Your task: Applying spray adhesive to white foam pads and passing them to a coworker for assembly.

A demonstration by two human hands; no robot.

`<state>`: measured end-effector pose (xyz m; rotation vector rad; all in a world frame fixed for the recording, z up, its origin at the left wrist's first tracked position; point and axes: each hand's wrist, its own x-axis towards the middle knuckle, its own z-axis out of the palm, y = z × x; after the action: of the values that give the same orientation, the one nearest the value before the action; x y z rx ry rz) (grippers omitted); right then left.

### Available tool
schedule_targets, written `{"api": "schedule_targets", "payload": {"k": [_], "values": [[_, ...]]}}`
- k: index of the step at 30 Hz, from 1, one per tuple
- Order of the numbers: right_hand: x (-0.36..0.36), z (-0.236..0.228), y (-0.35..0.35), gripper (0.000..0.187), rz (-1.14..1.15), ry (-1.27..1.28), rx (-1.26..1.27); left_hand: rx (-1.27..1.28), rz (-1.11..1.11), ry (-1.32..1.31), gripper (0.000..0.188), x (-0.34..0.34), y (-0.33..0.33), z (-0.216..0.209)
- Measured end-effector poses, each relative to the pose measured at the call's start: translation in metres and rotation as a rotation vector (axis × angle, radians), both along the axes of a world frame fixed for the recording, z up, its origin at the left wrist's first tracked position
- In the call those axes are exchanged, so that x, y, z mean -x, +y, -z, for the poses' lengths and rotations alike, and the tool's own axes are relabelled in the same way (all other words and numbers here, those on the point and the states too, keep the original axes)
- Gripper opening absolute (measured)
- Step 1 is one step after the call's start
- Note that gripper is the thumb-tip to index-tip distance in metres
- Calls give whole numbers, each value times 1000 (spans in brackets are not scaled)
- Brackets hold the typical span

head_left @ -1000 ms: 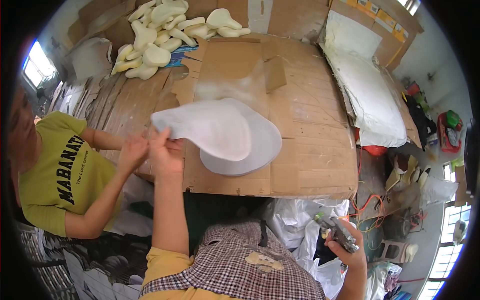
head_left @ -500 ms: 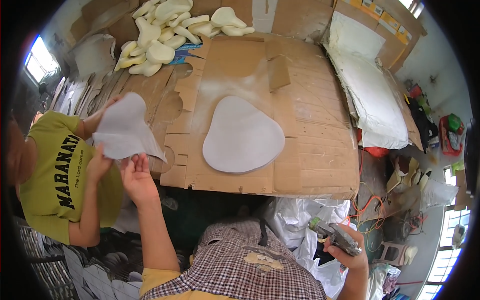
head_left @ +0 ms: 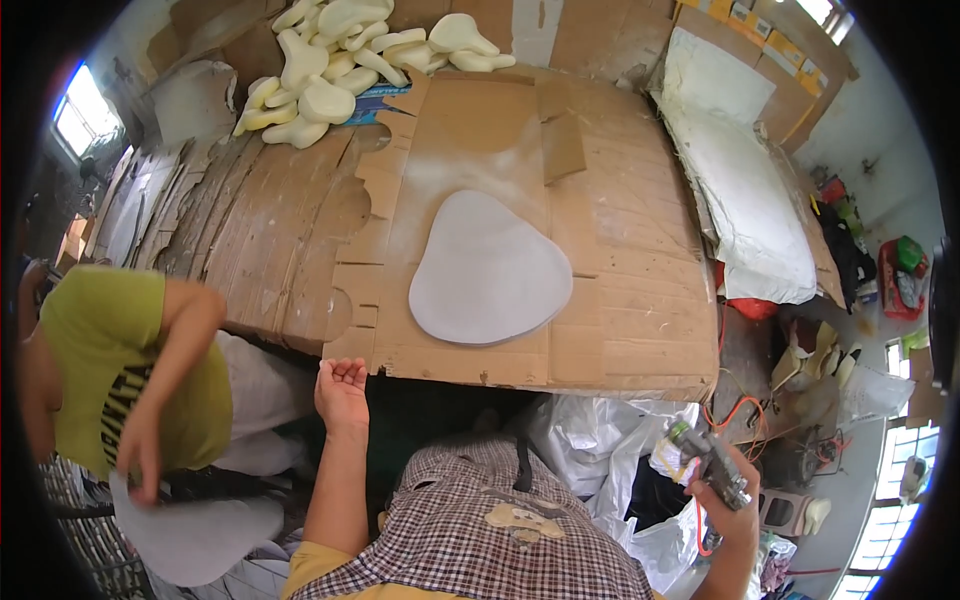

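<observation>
In my right hand, out past the table's near edge on the right, is a spray gun, its body dark metal. My left hand is raised beside the table's near left edge, palm up and fingers loosely bent, with nothing in it. On the cardboard-covered table ahead lies a pale grey, rounded triangular sheet, flat and apart from both hands. Another grey sheet hangs low at the left, by the hand of a co-worker in a yellow-green shirt.
Cream saddle-shaped foam pieces are piled at the table's far left. A small cardboard flap stands up near the sheet. White plastic bags fill the space below the front edge. An orange hose loops at the right.
The co-worker's grey sheet has gone from beside my left hand down to the lower left. My left hand has moved right and lower. The spray gun has shifted slightly right.
</observation>
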<state>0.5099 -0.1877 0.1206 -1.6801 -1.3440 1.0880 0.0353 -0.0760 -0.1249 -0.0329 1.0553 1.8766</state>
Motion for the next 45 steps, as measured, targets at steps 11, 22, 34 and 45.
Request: {"api": "schedule_targets", "payload": {"k": [11,22,34,45], "values": [[46,25,42,53,-186,215,-70,3,49,97,37,-20,5,-23],[40,10,49,51,-18,118,-180,130,64,222,50,-23,3,-15],[19,-5,-5,46,33,-27,-30,286,105,159,52,-32,9,25],[39,-1,49,51,-124,179,-134,350,413,570,14,-54,43,77]]}}
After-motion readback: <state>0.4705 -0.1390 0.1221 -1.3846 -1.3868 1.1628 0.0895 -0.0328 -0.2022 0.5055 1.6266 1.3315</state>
